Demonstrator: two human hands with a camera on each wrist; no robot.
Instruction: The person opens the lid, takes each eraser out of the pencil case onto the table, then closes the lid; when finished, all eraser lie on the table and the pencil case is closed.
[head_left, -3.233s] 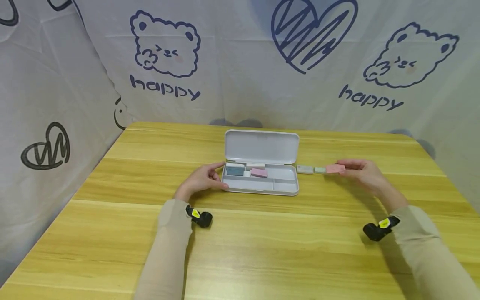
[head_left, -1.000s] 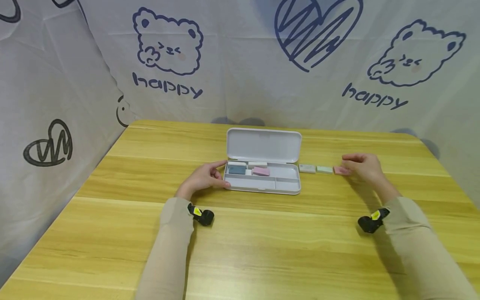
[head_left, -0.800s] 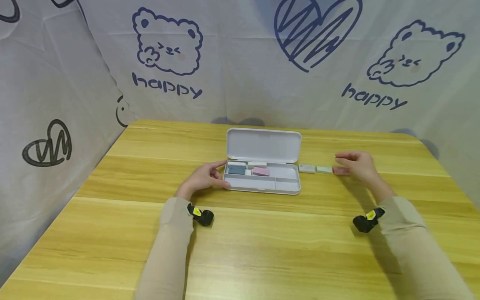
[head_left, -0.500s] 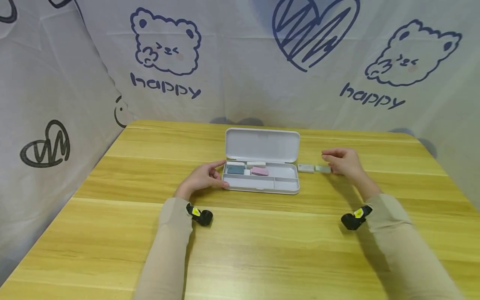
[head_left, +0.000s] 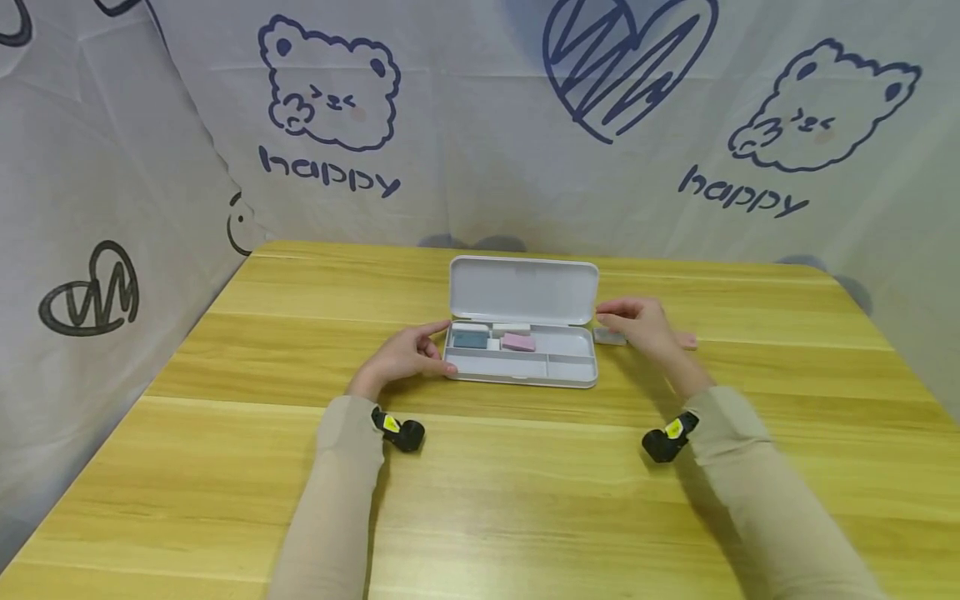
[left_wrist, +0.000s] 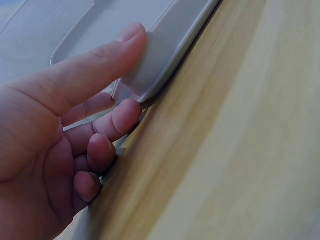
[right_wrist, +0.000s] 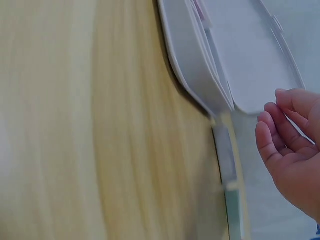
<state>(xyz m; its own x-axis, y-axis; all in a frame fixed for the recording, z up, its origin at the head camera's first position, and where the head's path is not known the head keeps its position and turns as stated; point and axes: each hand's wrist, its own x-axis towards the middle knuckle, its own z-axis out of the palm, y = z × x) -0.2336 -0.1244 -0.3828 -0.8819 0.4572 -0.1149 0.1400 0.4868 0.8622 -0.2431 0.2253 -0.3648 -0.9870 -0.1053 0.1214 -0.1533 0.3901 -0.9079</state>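
Observation:
An open white pencil case (head_left: 495, 367) stands with its lid (head_left: 523, 290) raised at the back. My left hand (head_left: 405, 354) grips its left end, thumb over the rim and fingers against the side in the left wrist view. Inside lie a blue eraser (head_left: 470, 340), a pink eraser (head_left: 518, 342) and several white ones (head_left: 512, 330). My right hand (head_left: 641, 325) hovers just right of the case, fingers loosely bent, holding nothing. Below it a grey eraser (right_wrist: 225, 155) and a green eraser (right_wrist: 233, 212) lie in a row. A salmon-pink eraser (head_left: 687, 340) is partly hidden behind the hand.
The case has a long front compartment (head_left: 498, 364) and a shorter one (head_left: 572, 370) beside it. A wooden table (head_left: 517, 492) carries everything. A white cloth (head_left: 480, 125) with drawn bears and hearts hangs behind the table's far edge.
My right hand let go of the salmon-pink eraser at the row's right end, then moved left over the row toward the case. The left hand has stayed at the case.

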